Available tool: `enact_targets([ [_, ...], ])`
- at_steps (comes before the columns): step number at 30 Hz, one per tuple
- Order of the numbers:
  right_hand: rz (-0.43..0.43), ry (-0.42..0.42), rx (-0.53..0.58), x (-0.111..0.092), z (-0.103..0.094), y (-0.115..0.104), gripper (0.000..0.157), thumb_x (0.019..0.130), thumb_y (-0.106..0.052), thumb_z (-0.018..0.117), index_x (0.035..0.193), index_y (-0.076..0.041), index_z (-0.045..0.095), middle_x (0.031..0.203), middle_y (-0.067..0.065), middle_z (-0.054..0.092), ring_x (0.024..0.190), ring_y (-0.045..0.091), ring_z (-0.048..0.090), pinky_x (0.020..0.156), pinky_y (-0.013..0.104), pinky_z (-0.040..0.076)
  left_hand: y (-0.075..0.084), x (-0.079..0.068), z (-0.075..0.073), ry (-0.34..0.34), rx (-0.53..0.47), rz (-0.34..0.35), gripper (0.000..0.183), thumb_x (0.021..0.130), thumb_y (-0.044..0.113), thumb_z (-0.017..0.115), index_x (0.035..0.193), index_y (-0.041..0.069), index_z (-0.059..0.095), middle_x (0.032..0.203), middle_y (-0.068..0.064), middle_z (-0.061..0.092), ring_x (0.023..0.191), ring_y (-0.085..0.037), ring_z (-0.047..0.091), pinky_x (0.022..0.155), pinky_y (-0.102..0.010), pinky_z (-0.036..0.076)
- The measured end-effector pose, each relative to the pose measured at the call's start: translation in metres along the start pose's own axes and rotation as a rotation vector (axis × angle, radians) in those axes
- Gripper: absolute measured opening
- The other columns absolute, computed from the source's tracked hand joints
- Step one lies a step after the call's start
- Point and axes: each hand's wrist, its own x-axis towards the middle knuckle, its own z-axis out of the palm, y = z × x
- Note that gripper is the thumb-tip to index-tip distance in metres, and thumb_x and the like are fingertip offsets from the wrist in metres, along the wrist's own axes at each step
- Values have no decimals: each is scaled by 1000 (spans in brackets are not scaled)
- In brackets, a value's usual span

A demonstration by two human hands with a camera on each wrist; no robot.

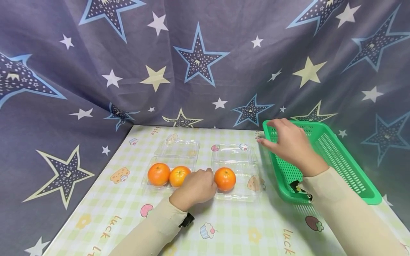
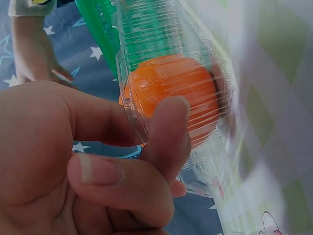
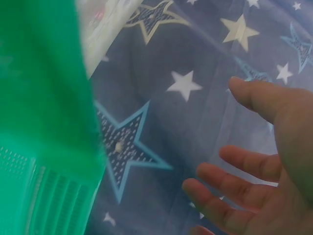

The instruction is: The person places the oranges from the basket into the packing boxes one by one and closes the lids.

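Note:
My left hand (image 1: 196, 186) is at the left edge of the right-hand clear plastic container (image 1: 245, 188), its fingers curled. In the left wrist view the fingers (image 2: 168, 127) pinch the container's rim, close to an orange (image 2: 171, 93). This same orange (image 1: 225, 179) sits in the container's left part. Two more oranges (image 1: 159, 174) lie side by side in the left clear container (image 1: 153, 160), partly behind my left hand. My right hand (image 1: 293, 145) hovers over the left rim of a green basket (image 1: 349, 156), fingers spread and holding nothing.
Both containers have their clear lids (image 1: 234, 153) folded back towards the curtain (image 1: 198, 99). A checked, printed cloth (image 1: 128, 199) covers the table. The green basket stands at the table's right side, by the curtain.

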Motion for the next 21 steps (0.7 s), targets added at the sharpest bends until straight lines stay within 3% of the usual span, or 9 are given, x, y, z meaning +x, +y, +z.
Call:
enact_targets([
  [21, 114, -42, -4, -3, -2, 67, 75, 93, -60, 68, 138, -1, 58, 136, 27, 59, 120, 48, 57, 94, 66, 46, 2, 0, -1, -14, 10, -4, 19, 96, 22, 59, 97, 3, 60, 73, -6, 58, 60, -21, 55, 57, -37, 46],
])
